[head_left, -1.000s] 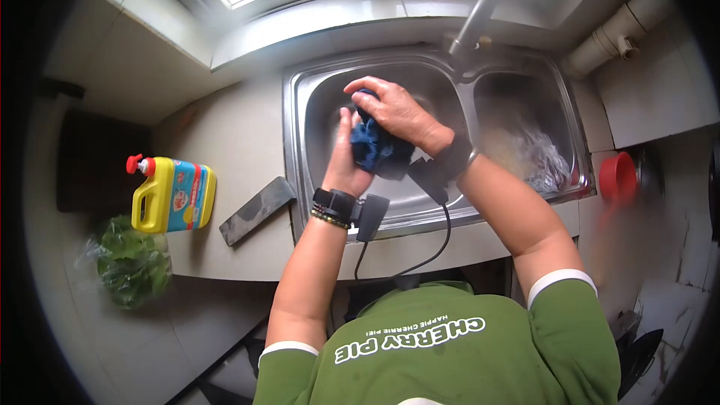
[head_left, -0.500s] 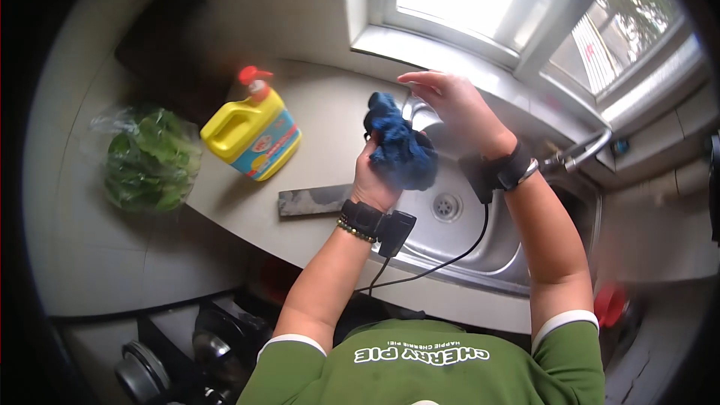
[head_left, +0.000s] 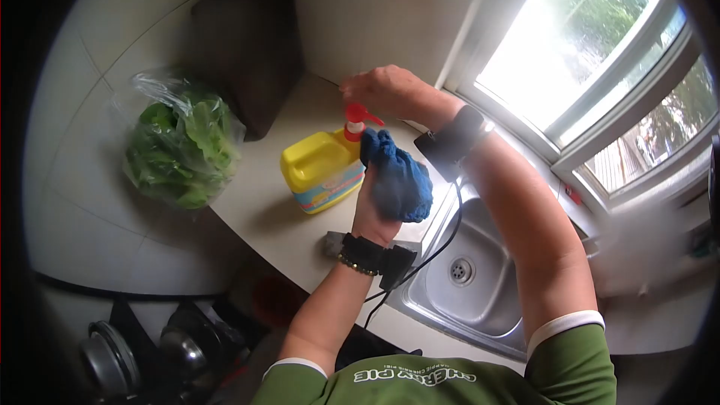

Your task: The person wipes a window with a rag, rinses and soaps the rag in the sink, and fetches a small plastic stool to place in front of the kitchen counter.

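Note:
My left hand [head_left: 372, 206] is closed around a bunched blue cloth [head_left: 409, 184], holding it above the counter by the sink's left edge. Just behind the cloth is a yellow jug-shaped bottle [head_left: 319, 161] with a red pump top [head_left: 356, 118] and a blue-and-red label. My right hand [head_left: 386, 88] reaches over beyond the pump, back upward, fingers pointing left and bent slightly down. It appears to hold nothing and sits close to the pump without visibly gripping it. Its fingertips are partly blurred.
A steel sink [head_left: 427, 296] lies to the right, under a window [head_left: 570, 45]. Leafy greens in a clear plastic bag [head_left: 184, 146] are at the left. A dark board [head_left: 251, 45] leans against the back wall. A grey flat strip [head_left: 334, 244] lies behind my left wrist. Black cables cross the sink edge.
My right hand has moved left from over the sink to near the pump bottle. The view has turned left. The left hand still holds the cloth, now nearer the bottle.

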The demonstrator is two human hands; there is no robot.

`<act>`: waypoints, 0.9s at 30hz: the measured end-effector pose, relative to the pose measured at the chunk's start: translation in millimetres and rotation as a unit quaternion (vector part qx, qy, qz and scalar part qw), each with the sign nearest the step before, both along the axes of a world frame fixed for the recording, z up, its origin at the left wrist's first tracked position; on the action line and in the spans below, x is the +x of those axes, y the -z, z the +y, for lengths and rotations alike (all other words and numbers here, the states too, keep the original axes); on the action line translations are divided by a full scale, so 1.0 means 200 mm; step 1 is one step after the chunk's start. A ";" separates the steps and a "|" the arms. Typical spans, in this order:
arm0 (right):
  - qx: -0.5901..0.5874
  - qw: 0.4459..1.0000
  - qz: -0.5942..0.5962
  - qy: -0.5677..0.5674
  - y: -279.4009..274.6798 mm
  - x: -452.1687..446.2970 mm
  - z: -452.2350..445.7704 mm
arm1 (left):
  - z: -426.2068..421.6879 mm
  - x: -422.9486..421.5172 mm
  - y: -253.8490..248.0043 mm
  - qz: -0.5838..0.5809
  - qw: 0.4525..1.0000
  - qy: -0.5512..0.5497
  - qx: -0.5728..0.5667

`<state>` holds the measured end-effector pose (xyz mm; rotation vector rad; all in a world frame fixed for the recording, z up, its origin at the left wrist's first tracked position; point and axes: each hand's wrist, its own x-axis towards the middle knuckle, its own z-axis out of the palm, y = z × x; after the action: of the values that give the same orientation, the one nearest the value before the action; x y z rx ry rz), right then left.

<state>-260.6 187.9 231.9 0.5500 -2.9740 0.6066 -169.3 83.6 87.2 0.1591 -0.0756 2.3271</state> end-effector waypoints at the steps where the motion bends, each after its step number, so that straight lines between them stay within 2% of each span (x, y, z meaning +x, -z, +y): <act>1: 0.017 0.999 -0.032 -0.015 0.01 -0.03 -0.02 | -0.01 -0.02 0.00 0.010 1.000 0.000 0.006; 3: 0.052 0.993 -0.095 -0.042 0.01 -0.07 -0.02 | -0.01 -0.07 0.03 0.015 0.998 0.017 0.060; 5: 0.049 0.990 -0.094 -0.096 0.04 -0.10 0.00 | -0.01 -0.09 0.04 -0.004 0.995 0.013 0.096; 9: 0.051 0.984 -0.068 -0.155 0.03 -0.08 0.01 | 0.01 -0.11 0.01 -0.031 0.999 -0.027 0.024; 15: 0.102 0.988 -0.026 -0.111 0.05 -0.03 -0.02 | 0.00 -0.13 0.03 -0.034 0.998 -0.018 0.040; 21: 0.102 0.982 0.051 -0.151 0.12 -0.03 0.00 | -0.01 -0.13 0.03 -0.043 0.999 -0.017 0.005; 24: 0.123 0.987 0.012 -0.105 0.12 0.00 -0.01 | -0.02 -0.13 0.01 -0.050 0.999 -0.014 -0.016; 27: 0.122 0.984 0.031 -0.125 0.14 0.00 0.00 | -0.01 -0.13 0.03 -0.047 0.999 -0.009 0.013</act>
<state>-261.6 187.0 204.0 0.9519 -2.9604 0.2307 -194.8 80.7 81.1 0.0633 -0.1509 2.3516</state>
